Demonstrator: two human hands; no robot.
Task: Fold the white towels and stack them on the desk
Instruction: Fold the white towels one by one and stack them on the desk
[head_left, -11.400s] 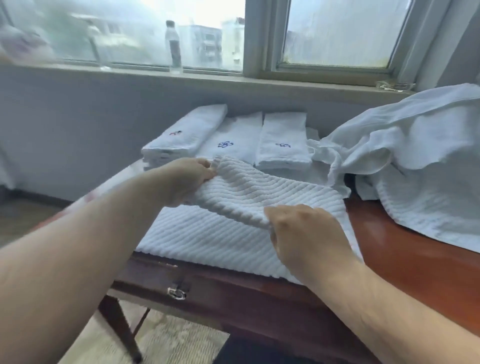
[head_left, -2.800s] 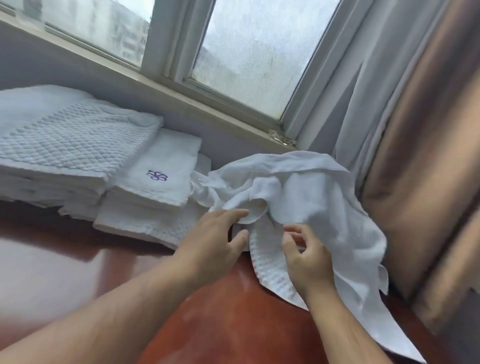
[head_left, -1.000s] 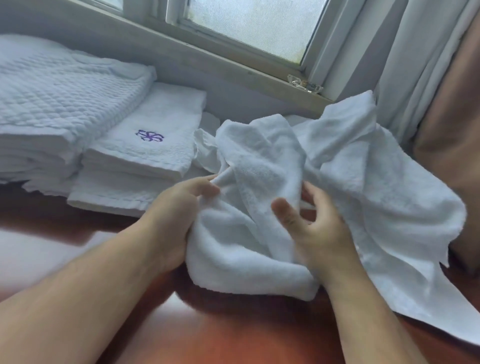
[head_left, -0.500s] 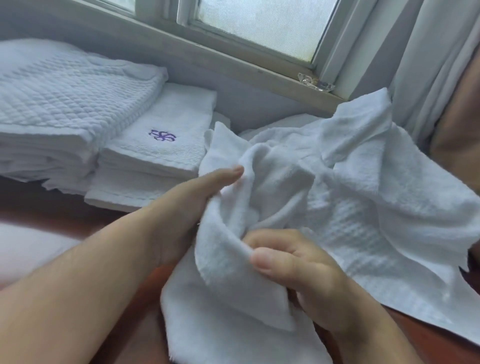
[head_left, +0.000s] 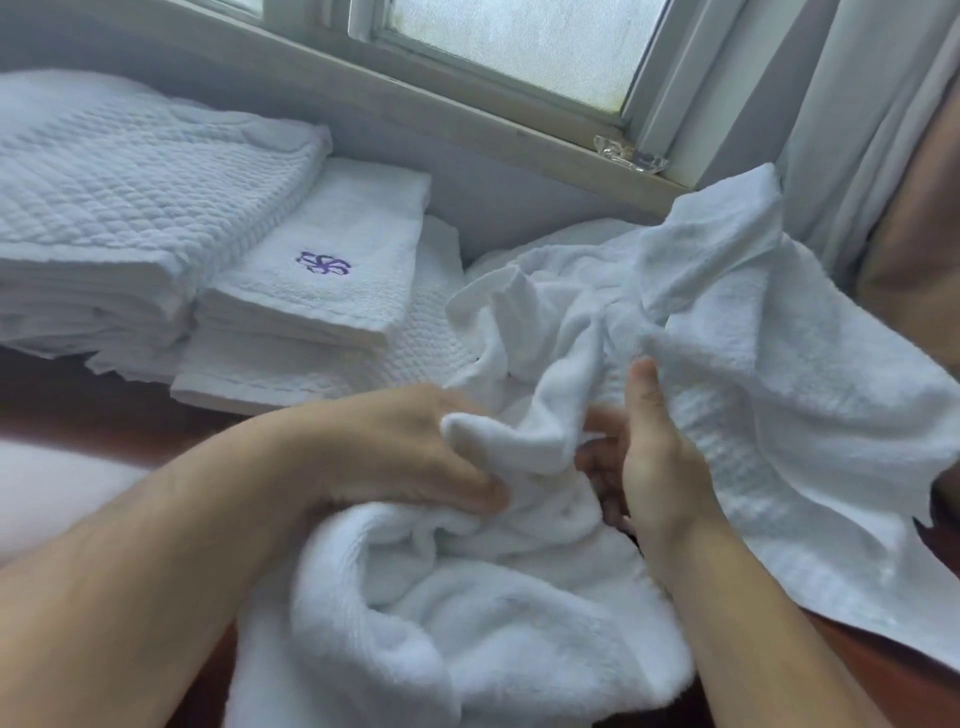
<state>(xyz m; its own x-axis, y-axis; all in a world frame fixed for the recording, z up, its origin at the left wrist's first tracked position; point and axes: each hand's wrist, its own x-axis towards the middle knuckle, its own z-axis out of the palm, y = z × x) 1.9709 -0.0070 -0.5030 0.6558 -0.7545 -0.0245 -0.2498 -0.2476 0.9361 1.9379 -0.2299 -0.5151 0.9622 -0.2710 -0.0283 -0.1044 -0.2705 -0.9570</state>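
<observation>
A crumpled white towel (head_left: 467, 613) lies bunched at the near edge of the reddish-brown surface (head_left: 78, 405), part of it lifted between both hands. The left hand (head_left: 415, 447) grips a raised fold of it, fingers curled round the cloth. The right hand (head_left: 649, 457) stands on edge just right of that fold, palm facing left and thumb pointing up. Its fingers are half hidden behind the cloth, so I cannot tell whether it has hold of anything. Its back and thumb touch a waffle towel (head_left: 779, 415), which lies unfolded and rumpled to the right and reaches the far wall.

At far left sits a thick quilted stack (head_left: 130, 197) of folded towels. Just right of it, touching, is a lower stack (head_left: 291, 364) topped by a folded towel bearing a purple emblem (head_left: 324, 263). Behind runs the windowsill (head_left: 467, 119), with a small clear object (head_left: 628, 153) on it. A curtain (head_left: 857, 130) hangs at far right.
</observation>
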